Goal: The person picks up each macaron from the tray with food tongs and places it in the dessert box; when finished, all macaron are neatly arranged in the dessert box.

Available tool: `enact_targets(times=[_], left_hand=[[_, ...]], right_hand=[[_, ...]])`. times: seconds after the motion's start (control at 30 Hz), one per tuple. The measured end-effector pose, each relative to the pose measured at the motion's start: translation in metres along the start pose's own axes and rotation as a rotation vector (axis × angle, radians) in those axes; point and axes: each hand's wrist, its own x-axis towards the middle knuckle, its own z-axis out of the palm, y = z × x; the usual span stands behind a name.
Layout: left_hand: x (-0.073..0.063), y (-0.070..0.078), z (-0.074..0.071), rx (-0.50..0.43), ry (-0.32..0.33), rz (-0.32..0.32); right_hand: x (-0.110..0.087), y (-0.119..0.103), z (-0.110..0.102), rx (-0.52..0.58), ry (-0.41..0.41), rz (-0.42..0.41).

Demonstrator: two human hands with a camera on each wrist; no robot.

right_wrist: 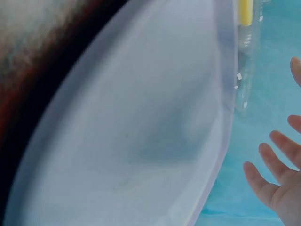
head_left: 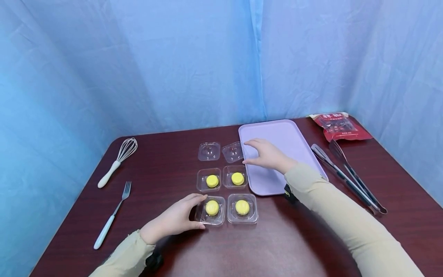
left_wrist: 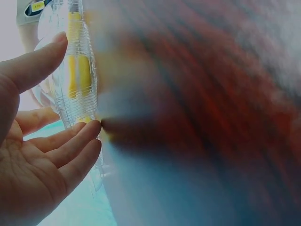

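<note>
My left hand (head_left: 177, 216) is around the near-left clear plastic box (head_left: 219, 219), thumb at its front edge and fingertips at its back edge. A yellow macaron (head_left: 212, 208) lies in that box. In the left wrist view, the left hand's fingers (left_wrist: 77, 162) are fairly straight beside the clear plastic. My right hand (head_left: 266, 154), thumb and fingers spread, hovers over the tray's left side with nothing in it. Nearest to it is a tilted clear lid (head_left: 231, 152), partly against the lilac tray (head_left: 294, 142). Another clear lid (head_left: 209, 151) lies left of that one.
Beside the near-left box stands another box (head_left: 254, 215) with a macaron. Behind are two open boxes with macarons (head_left: 212, 181). A whisk (head_left: 117, 163) and fork (head_left: 114, 215) lie left. Tongs (head_left: 349, 181) and a red food bag (head_left: 340, 126) lie right.
</note>
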Motion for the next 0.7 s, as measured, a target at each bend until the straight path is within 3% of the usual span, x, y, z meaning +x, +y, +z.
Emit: enact_targets(times=[0.7], left_hand=[[0.0, -0.002, 0.001, -0.011, 0.003, -0.007]], right_hand=[[0.021, 0.006, 0.019, -0.054, -0.056, -0.099]])
